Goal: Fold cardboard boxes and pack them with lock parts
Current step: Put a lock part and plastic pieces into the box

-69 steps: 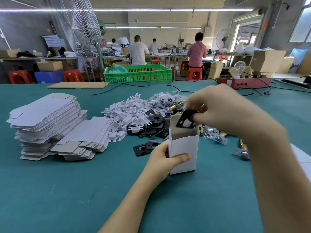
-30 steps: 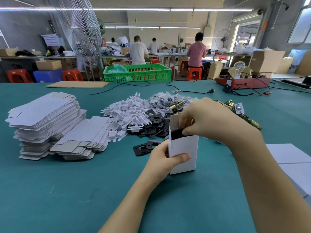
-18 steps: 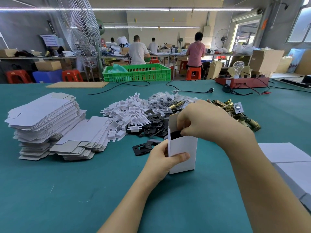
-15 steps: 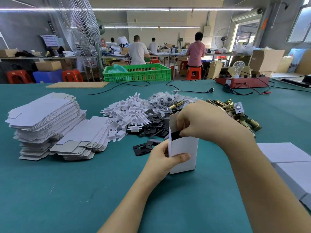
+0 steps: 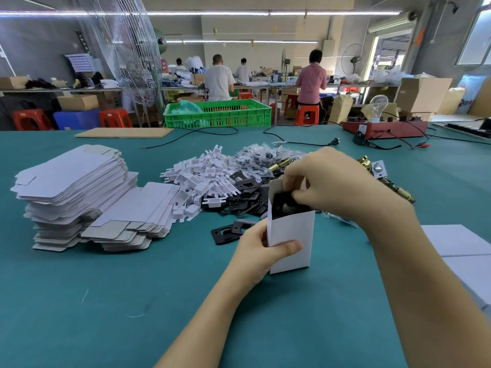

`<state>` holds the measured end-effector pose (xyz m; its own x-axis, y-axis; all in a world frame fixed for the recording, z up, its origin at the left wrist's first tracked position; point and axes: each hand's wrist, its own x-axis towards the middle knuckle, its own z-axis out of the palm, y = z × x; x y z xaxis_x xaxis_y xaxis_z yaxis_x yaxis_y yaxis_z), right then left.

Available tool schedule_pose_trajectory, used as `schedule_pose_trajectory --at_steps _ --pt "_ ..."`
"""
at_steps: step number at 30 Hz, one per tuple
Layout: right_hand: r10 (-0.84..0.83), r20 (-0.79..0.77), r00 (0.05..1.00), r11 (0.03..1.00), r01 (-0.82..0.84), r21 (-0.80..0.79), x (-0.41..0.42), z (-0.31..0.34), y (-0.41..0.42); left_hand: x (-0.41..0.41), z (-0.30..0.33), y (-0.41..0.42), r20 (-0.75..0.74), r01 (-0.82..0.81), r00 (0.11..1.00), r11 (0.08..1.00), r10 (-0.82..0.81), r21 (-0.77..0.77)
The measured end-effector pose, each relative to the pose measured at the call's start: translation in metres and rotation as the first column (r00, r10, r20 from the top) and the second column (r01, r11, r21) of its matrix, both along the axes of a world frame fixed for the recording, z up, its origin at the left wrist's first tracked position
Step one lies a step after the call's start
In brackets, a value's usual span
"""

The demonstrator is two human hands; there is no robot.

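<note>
White cardboard box [image 5: 291, 241] stands upright on the green bench [image 5: 106, 301], my left hand [image 5: 259, 252] gripping its side. My right hand [image 5: 328, 183] pinches a black plate [image 5: 283, 204] in its open top. Beyond lie loose lock parts [image 5: 225, 179].

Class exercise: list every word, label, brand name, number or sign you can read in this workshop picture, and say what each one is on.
No text can be read.
White box: blank faces.
Stack of flat boxes: no print showing.
Paper sheets on the back wall: lines too small and blurred to read.
Orange tag by the doorway: too blurred to read.
Brown cartons: no markings legible.
</note>
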<state>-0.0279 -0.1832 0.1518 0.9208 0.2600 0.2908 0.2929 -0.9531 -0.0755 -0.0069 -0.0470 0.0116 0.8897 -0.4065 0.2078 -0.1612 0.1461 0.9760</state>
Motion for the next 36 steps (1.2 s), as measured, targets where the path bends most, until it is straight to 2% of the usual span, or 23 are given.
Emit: schedule_pose_trajectory --at_steps 7,10,14,19,21,28,31,33,36 --pt "0.030 0.039 0.999 0.999 -0.032 0.044 -0.008 0.010 -0.013 0.002 -0.003 0.000 0.018 -0.009 1.000 0.999 0.008 0.030" --pt "0.040 0.002 0.999 0.975 -0.040 0.218 -0.013 0.012 -0.014 0.003 -0.004 0.000 0.011 -0.012 1.000 0.999 0.012 0.033" --pt "0.033 -0.154 0.988 0.810 0.064 0.584 -0.015 0.011 -0.023 0.004 -0.005 0.000 -0.001 -0.007 1.000 1.000 0.007 0.027" --pt "0.048 -0.232 0.972 0.556 0.167 0.815 -0.012 0.012 -0.028 0.004 -0.005 -0.001 0.000 -0.011 1.000 0.999 0.011 0.031" --pt "0.052 -0.215 0.975 0.495 0.162 0.854 -0.013 0.012 -0.027 0.004 -0.005 -0.001 0.001 -0.010 1.000 1.000 0.010 0.030" --pt "0.087 -0.182 0.979 0.431 0.127 0.893 -0.013 0.012 -0.025 0.004 -0.005 -0.001 -0.001 -0.005 1.000 1.000 0.005 0.025" --pt "0.214 -0.222 0.951 0.357 0.135 0.924 -0.014 0.015 -0.027 0.004 -0.005 0.000 0.000 -0.001 1.000 1.000 0.001 0.026" --pt "0.312 -0.252 0.916 0.372 0.126 0.920 -0.018 0.015 -0.031 0.004 -0.005 0.001 0.001 -0.002 1.000 1.000 0.002 0.025" --pt "0.295 -0.274 0.915 0.472 0.110 0.875 -0.019 0.014 -0.034 0.003 -0.005 0.000 -0.002 0.000 1.000 1.000 0.000 0.021"
